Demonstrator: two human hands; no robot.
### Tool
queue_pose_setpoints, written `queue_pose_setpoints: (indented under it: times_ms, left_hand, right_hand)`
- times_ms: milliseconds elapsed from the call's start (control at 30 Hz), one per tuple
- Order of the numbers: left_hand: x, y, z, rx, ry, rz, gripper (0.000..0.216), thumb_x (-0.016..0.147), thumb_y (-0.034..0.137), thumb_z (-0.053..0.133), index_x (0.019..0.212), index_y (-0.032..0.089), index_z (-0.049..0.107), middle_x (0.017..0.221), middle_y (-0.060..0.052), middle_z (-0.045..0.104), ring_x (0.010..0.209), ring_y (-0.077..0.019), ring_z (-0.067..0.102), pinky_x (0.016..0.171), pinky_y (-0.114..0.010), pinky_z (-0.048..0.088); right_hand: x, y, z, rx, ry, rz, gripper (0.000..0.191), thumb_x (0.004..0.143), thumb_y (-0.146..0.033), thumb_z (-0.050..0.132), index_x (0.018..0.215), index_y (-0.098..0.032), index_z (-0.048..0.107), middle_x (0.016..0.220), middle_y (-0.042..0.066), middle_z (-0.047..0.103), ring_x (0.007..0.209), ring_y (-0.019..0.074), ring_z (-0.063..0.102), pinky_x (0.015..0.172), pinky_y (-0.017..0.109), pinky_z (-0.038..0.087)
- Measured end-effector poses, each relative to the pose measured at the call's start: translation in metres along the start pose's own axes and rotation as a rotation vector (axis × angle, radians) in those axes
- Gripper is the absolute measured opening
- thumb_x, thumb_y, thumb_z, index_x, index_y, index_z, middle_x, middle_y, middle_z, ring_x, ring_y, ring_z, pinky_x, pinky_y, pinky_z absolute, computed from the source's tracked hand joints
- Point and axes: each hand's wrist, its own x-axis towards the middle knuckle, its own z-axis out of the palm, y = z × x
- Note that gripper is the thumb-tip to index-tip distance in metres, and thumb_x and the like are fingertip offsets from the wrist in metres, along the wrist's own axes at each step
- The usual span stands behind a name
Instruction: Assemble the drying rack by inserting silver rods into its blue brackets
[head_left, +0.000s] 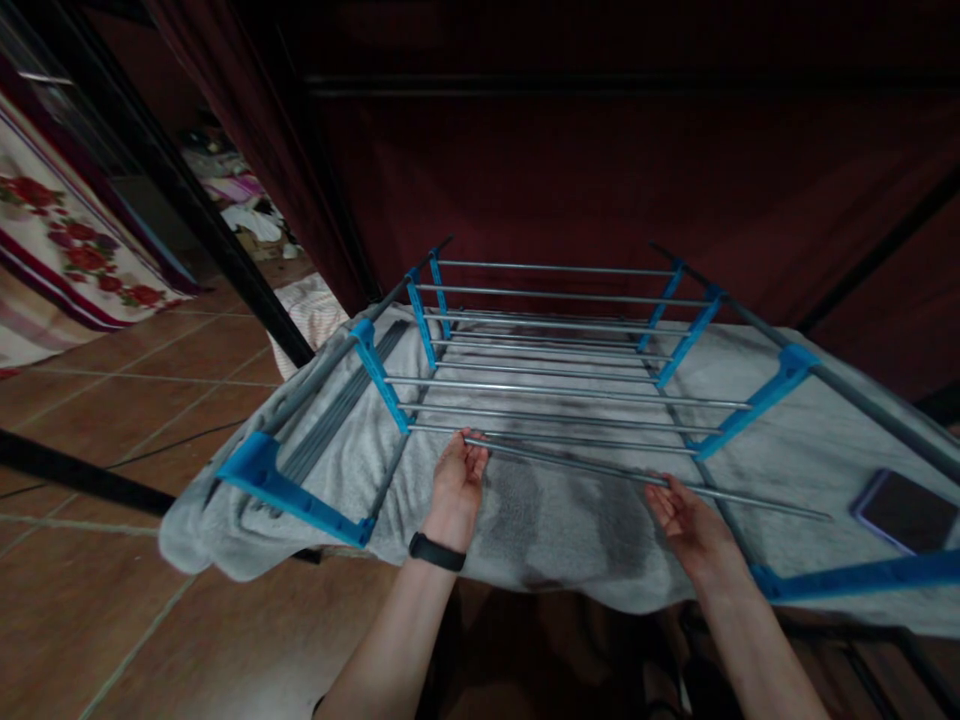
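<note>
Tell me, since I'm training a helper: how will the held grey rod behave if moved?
The rod is probably stiff, running straight between the left hand and right hand. Its slender shape suggests it's light. Round-looking and smooth, it might roll.

There are two hands (456,478), eight blue brackets (292,494) and one phone (909,510).

Rack (559,391) on blanket (525,545); rods (341,402) left; phone (909,510) right

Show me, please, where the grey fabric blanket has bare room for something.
The blanket is bare between the left hand and right hand, before the grey metal rod, and behind that rod's right end, beside the dark rectangular phone. Grey metal tubes crowd its left.
</note>
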Motion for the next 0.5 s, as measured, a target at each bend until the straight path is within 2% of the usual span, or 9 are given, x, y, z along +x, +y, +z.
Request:
queue_pose_setpoints:
  times_ms: [500]
  left_hand:
    - [0.0002, -0.0053, -0.0009, 0.031, -0.055, -0.07, 0.018, 0.091, 0.006, 0.053, 0.078, 0.013, 0.063, 0.067, -0.002, 0.066, 0.058, -0.0081, 0.063, 0.062, -0.019, 0.053]
  right_hand:
    - [-0.0025, 0.0, 0.0031, 0.006, -0.006, 0.012, 0.013, 0.086, -0.008, 0.058, 0.082, -0.015, 0.067, 0.074, 0.003, 0.07, 0.067, 0.0111, 0.069, 0.073, 0.022, 0.062]
